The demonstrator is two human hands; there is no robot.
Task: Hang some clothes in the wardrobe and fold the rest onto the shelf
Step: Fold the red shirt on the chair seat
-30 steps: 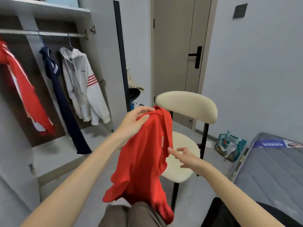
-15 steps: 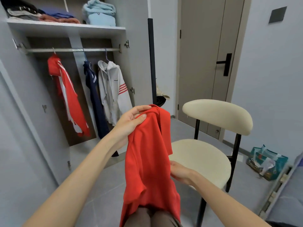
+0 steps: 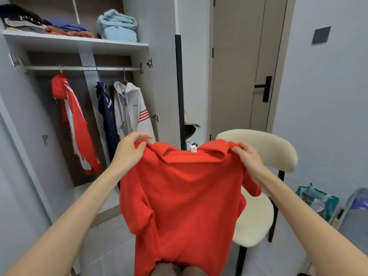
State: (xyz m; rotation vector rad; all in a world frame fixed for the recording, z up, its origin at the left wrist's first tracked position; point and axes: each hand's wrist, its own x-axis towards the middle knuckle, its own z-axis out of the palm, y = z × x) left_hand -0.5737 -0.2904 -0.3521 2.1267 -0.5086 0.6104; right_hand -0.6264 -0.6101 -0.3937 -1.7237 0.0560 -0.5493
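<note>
At centre frame the left hand [image 3: 127, 154] pinches one shoulder of a red polo shirt [image 3: 183, 200]. The shirt hangs spread open, plain back toward the camera, collar folded down with a small white tag showing. The right hand [image 3: 249, 158] grips the other shoulder.

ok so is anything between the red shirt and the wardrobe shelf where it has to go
Nothing visible blocks the way. Both hands, left and right, hold the red shirt by its shoulders in open air, and the wardrobe stands open. The shelf already carries folded clothes, with a bare patch at its right end.
</note>
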